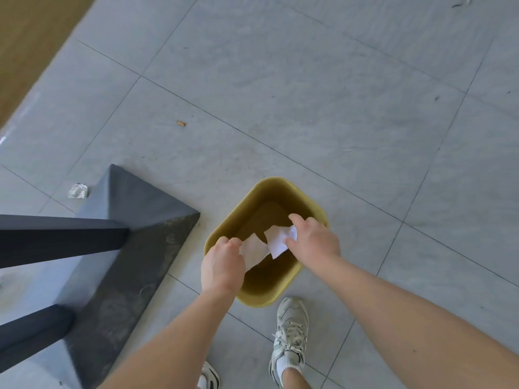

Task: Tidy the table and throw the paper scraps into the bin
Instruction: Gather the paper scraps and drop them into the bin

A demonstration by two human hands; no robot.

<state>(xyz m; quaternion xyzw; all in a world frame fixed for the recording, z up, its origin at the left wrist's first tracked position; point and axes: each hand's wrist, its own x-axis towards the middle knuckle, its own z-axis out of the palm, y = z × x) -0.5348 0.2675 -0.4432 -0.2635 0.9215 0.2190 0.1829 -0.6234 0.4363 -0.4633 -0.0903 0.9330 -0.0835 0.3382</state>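
Pinching one scrap (254,252) in the left hand (223,265) and another scrap (279,240) in the right hand (314,240), the person holds both directly above the open bin (269,189), so letting go should drop them in

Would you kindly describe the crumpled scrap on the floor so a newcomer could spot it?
Find the dark table base left of the yellow bin. The crumpled scrap lies beside its far left edge, balled up unlike the flat sheets above the bin.
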